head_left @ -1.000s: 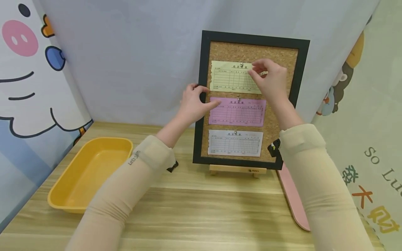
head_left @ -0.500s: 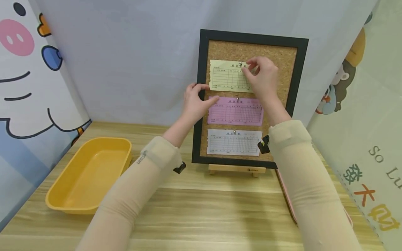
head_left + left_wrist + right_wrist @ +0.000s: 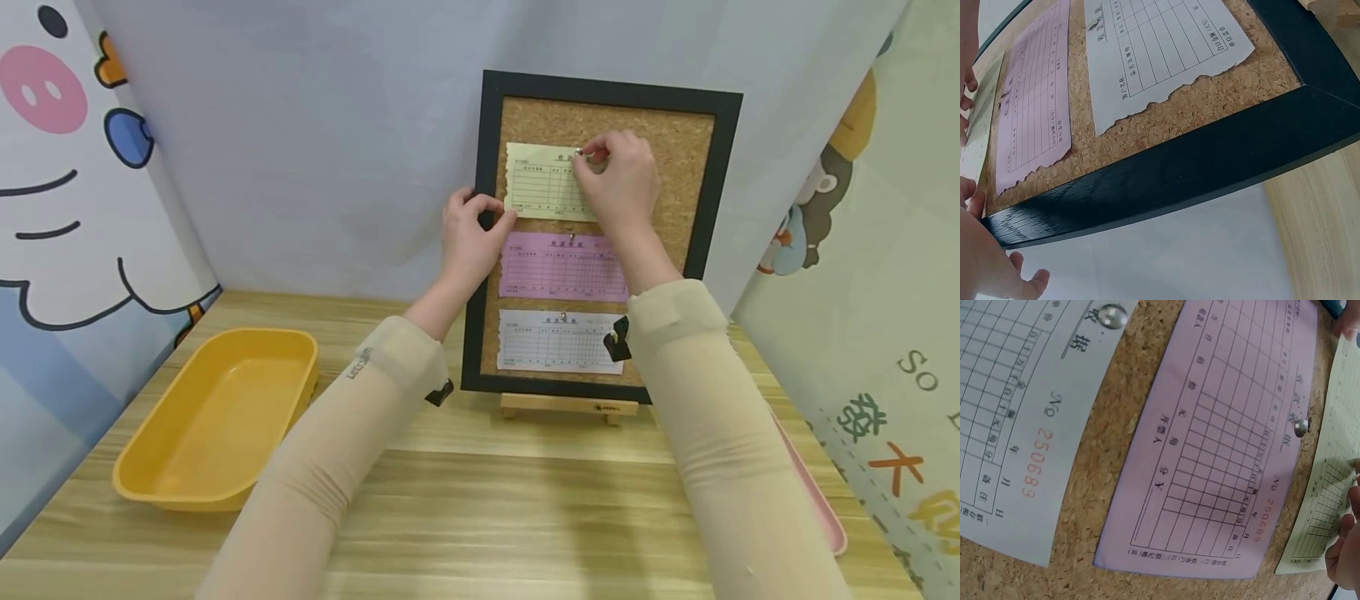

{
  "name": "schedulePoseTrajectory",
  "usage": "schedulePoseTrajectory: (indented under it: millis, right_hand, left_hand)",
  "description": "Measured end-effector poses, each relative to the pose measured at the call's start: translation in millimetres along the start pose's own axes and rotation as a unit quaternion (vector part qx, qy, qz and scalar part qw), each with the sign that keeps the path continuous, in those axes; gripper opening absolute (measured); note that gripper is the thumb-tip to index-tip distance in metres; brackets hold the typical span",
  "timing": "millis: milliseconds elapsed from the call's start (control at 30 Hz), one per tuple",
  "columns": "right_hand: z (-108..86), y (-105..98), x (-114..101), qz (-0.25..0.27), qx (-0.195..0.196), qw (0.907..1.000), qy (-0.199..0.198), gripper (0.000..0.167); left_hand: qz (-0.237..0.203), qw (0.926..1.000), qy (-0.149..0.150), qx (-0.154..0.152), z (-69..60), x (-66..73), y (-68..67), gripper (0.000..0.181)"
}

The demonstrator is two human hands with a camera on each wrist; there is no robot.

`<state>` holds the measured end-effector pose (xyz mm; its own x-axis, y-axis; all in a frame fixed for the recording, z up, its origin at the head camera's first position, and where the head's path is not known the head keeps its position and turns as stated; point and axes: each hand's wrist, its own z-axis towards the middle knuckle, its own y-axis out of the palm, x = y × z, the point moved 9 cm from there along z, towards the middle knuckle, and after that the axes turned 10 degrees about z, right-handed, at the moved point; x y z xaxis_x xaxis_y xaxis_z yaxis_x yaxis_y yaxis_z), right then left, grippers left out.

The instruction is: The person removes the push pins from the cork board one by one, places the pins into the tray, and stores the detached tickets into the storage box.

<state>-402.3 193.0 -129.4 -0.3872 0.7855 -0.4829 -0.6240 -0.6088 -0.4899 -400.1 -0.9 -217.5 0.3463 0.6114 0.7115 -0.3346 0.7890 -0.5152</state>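
A black-framed cork board (image 3: pixel 675 200) stands upright with three printed receipt slips pinned one above another. Uppermost is the yellow receipt slip (image 3: pixel 540 183), its right part behind my right hand (image 3: pixel 622 179). Thumb and index finger of that hand pinch the pushpin (image 3: pixel 579 152) at the slip's top edge. My left hand (image 3: pixel 470 233) is at the board's left edge, thumb and index finger pinching the yellow slip's lower left corner; its other fingers reach past the frame (image 3: pixel 1166 172). Below are the pink receipt slip (image 3: pixel 1210 444) and the white receipt slip (image 3: pixel 1016 425), each with a round-headed pushpin.
The board leans on a small wooden easel (image 3: pixel 570 406) on the wood-grain table (image 3: pixel 487 500). A yellow tray (image 3: pixel 217 417) lies to the left. Partly covered by the right sleeve, a pink tray (image 3: pixel 817 500) lies to the right. A pale curtain (image 3: pixel 322 150) hangs behind.
My right hand has moved left along the yellow slip's top edge to its pushpin and now pinches it. My left thumb has risen from the pink slip to the yellow slip's corner.
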Motion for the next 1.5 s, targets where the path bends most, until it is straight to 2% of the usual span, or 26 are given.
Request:
schedulePoseTrajectory:
  millis: [333, 767, 1300, 1500]
  right_hand:
    - [3.0, 2, -7, -0.034, 0.000, 0.9994, -0.011, 0.021]
    - [6.7, 7, -18, -0.083, -0.036, 0.9955, -0.027, 0.020]
    - [6.8, 5, -17, -0.079, -0.032, 0.9953, -0.046, 0.020]
    - [5.8, 4, -14, -0.082, -0.028, 0.9956, -0.035, 0.024]
  left_hand:
    - [-0.023, 0.9994, 0.011, 0.021, 1.9, 2.2, -1.3, 0.022]
    - [-0.029, 0.9993, 0.005, 0.022, 2.6, 2.3, -2.2, 0.021]
    - [-0.033, 0.9993, -0.001, 0.020, 1.1, 3.2, -2.4, 0.020]
    - [-0.036, 0.9991, -0.001, 0.022, 2.0, 3.0, -3.1, 0.020]
